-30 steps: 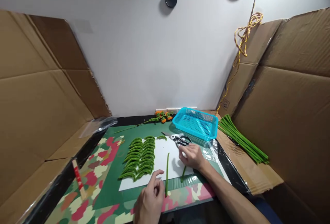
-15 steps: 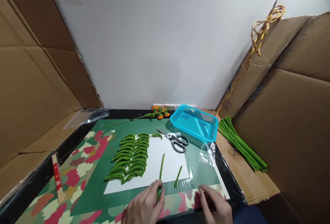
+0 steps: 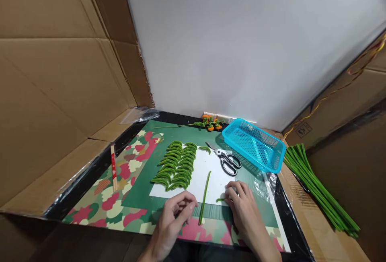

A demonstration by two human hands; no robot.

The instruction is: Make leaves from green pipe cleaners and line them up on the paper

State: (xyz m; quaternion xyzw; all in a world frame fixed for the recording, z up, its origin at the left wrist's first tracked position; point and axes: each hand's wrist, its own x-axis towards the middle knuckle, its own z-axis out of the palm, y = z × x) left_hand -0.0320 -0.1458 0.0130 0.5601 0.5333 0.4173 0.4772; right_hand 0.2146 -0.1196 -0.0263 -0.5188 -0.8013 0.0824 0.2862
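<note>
My left hand hovers at the near edge of the mat, loosely curled with nothing between its fingers. Just right of it lies a long straight green pipe cleaner, reaching from the white sheet onto the patterned cover. My right hand is closed at the sheet's lower right corner. From its fingertips the end of a short green pipe cleaner pokes out; the rest is hidden. Curved green pipe-cleaner leaves are stacked in two columns on the sheet, and one single leaf lies near its top.
Scissors lie partly open on the sheet. Behind them stands a blue plastic basket. Orange pipe-cleaner flowers rest at the back, a bundle of green stems at right, red-wrapped chopsticks at left. Cardboard walls enclose the sides.
My left hand has let go of the long pipe cleaner, which now lies flat. My right hand has moved forward onto the short piece. The view has swung left.
</note>
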